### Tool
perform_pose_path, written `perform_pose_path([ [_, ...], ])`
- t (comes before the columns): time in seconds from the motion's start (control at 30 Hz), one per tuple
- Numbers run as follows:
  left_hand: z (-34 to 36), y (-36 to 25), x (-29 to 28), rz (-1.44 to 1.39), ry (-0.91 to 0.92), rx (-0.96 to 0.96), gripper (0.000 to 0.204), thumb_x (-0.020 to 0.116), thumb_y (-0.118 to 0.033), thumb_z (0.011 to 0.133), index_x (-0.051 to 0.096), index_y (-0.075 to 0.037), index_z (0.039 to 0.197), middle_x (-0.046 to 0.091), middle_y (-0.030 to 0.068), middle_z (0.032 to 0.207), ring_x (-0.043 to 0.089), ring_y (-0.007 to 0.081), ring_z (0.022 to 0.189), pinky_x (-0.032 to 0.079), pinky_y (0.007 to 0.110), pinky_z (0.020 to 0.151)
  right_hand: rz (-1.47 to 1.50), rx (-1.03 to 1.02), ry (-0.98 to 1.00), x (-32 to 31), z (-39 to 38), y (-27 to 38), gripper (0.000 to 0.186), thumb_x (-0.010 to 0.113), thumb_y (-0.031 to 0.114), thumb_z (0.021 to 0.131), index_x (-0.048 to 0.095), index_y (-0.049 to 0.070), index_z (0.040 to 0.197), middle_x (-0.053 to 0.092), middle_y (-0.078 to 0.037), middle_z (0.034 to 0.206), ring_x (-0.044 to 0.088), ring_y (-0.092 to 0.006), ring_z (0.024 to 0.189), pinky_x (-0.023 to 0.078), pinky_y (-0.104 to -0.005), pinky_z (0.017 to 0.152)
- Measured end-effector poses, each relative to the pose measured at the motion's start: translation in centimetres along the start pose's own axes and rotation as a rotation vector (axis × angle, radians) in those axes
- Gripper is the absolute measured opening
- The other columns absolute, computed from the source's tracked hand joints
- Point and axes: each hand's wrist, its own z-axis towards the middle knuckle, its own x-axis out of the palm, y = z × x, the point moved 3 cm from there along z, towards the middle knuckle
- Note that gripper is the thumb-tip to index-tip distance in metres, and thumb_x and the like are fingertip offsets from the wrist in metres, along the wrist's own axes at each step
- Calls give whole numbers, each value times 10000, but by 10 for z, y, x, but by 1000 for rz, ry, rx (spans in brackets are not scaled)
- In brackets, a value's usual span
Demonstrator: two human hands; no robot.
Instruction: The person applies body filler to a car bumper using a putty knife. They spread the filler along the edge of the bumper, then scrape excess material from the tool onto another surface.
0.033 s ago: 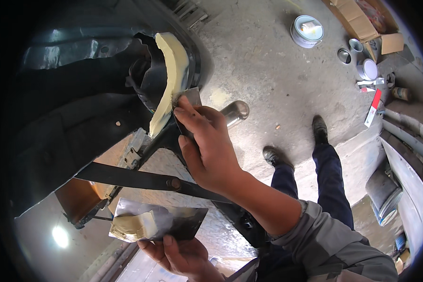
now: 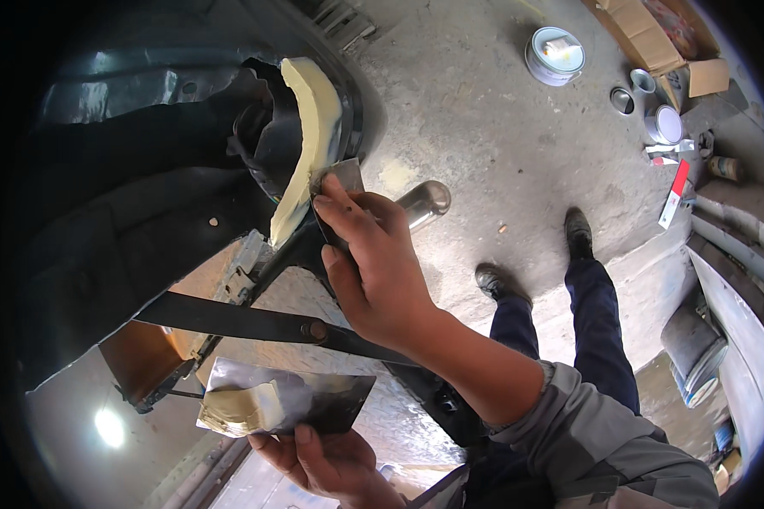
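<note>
At the dark car body panel (image 2: pixel 144 195): pale yellow filler paste (image 2: pixel 310 136) is being spread.
Thin, stiff metal spreader blade (image 2: pixel 339 180) is pinched at its rear edge by right hand (image 2: pixel 382 271); left hand (image 2: pixel 331 462) is clamped under a flat metal mixing plate (image 2: pixel 314 403) bearing soft, sticky paste, judged light, easily smeared.

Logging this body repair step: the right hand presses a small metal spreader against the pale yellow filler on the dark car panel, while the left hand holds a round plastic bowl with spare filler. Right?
Not quite. In the head view the left hand holds a flat rectangular metal sheet carrying the lump of spare filler, not a bowl. The rest stands: the right hand presses the small metal spreader against the pale yellow filler on the dark car panel.
</note>
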Motion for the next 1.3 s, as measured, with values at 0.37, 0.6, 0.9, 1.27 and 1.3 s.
perform_pose_path([
  [0.37,5,-1,-1,24,0,-14,698,547,-151,833,325,-9,1479,371,206,1479,416,384,1329,334,530,1115,-162,-57,73,9,-14,-2,525,643,-11,787,551,77,1296,478,-97,1450,507,-356,1191,414,-471,938],
  [0.6,9,4,0,-88,69,-69,678,527,-125,831,324,-9,1467,392,214,1459,440,378,1310,361,513,1108,-132,-53,265,-24,-14,11,462,633,-1,821,562,7,1277,550,-102,1374,522,-358,1174,419,-440,984],
  [0.9,21,13,5,-291,152,-295,670,526,-61,812,344,-35,1456,487,188,1378,515,328,1242,416,469,1069,367,-163,790,-98,-26,8,315,712,70,792,688,36,1105,647,-105,1243,551,-354,1179,457,-440,971],
  [1.27,18,19,-15,-278,82,-206,672,546,-86,802,374,-59,1451,455,161,1417,463,314,1277,355,464,1103,-202,-341,35,-20,10,-23,457,636,-27,784,590,71,1228,571,-107,1357,509,-361,1198,372,-422,1024],
  [1.3,17,19,-16,-284,106,-207,671,545,-92,803,373,-60,1451,452,162,1420,462,317,1277,356,465,1102,-205,-337,30,-15,7,-24,455,639,-30,777,598,75,1218,570,-102,1359,510,-358,1197,370,-419,1025],
])
